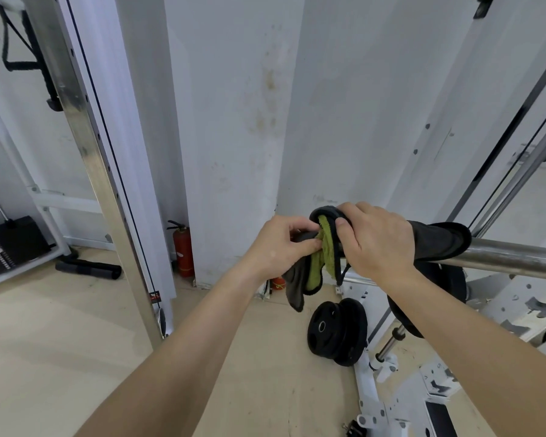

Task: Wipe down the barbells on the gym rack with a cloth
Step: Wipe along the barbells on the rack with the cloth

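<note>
Barbell (511,255) steel runs in from the right at mid-height, bare and shiny, its near end wrapped in our cloth (320,257). We see the cloth is dark grey outside with a green pile inside, draped over the bar, one corner hanging down. Our right hand (375,238) grips the cloth over the bar's end; our left hand (278,247) pinches the green fold just left of it. Below, black weight plates (338,329) lean on the rack's white frame (375,402) on the wooden floor (60,342). A red fire extinguisher (182,250) stands by the far wall.
</note>
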Available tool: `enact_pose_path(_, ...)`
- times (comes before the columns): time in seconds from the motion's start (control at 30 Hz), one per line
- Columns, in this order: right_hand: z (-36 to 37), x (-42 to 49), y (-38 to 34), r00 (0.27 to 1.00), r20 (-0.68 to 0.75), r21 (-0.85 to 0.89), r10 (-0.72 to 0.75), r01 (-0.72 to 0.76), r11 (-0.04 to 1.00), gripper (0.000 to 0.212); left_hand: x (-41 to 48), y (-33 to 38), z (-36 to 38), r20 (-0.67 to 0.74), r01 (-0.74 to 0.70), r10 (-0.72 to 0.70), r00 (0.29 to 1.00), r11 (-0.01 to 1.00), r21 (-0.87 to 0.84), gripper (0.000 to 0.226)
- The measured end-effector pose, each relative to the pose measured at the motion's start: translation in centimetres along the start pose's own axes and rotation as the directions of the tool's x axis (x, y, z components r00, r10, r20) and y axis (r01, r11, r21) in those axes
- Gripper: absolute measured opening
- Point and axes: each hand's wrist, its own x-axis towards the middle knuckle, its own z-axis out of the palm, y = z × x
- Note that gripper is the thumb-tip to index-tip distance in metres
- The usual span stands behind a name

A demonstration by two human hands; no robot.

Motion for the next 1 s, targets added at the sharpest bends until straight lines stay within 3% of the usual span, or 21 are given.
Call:
enact_pose_path(0.13, 0.0, 0.0, 0.0, 1.000, -0.005, 0.007, -0.007, 0.007, 1.000, 0.047, -0.1, 0.1, 0.9, -0.129, -0.029, 0.026, 0.991, 0.999, -0.021, 0.015)
enact_pose_path(0.3, 0.1, 0.0, 0.1, 1.000, -0.010, 0.005, 0.004, -0.004, 1.000, 0.045, 0.9, 0.3, 2.7, -0.317, 0.015, -0.062, 0.946, 0.989, -0.147, 0.013)
enact_pose_path(0.47, 0.1, -0.2, 0.1, 1.000, 0.001, 0.025, -0.007, 0.007, 1.000, 0.046, 0.0, 0.0, 2.5, -0.204, -0.008, 0.043, 0.978, 0.986, 0.166, 0.015)
enact_pose_path(0.6, -0.1, -0.1, 0.1, 1.000, 0.013, 0.013, -0.005, 0.004, 1.000, 0.048, -0.8, -0.2, 1.7, -0.121, -0.014, 0.022, 0.992, 0.998, 0.067, 0.013)
enact_pose_path(0.73, 0.0, 0.0, 0.2, 1.000, 0.005, -0.004, -0.005, 0.005, 1.000, 0.047, 0.1, 0.5, 2.9, -0.327, -0.008, -0.036, 0.944, 0.991, -0.131, 0.016)
enact_pose_path(0.83, 0.3, -0.1, 0.2, 1.000, -0.006, 0.003, 0.001, -0.001, 1.000, 0.044, 0.1, 0.7, 4.6, -0.425, 0.008, -0.028, 0.905, 0.999, -0.050, 0.019)
enact_pose_path(0.93, 0.3, -0.2, 0.2, 1.000, -0.019, 0.013, -0.006, 0.006, 1.000, 0.045, -0.4, 0.1, 3.8, -0.323, 0.023, 0.025, 0.946, 0.989, 0.143, 0.020)
enact_pose_path(1.0, 0.2, -0.3, 0.1, 1.000, -0.026, 0.014, -0.009, 0.009, 1.000, 0.045, -0.6, 0.0, 2.1, -0.176, 0.003, 0.015, 0.984, 0.995, 0.101, 0.016)
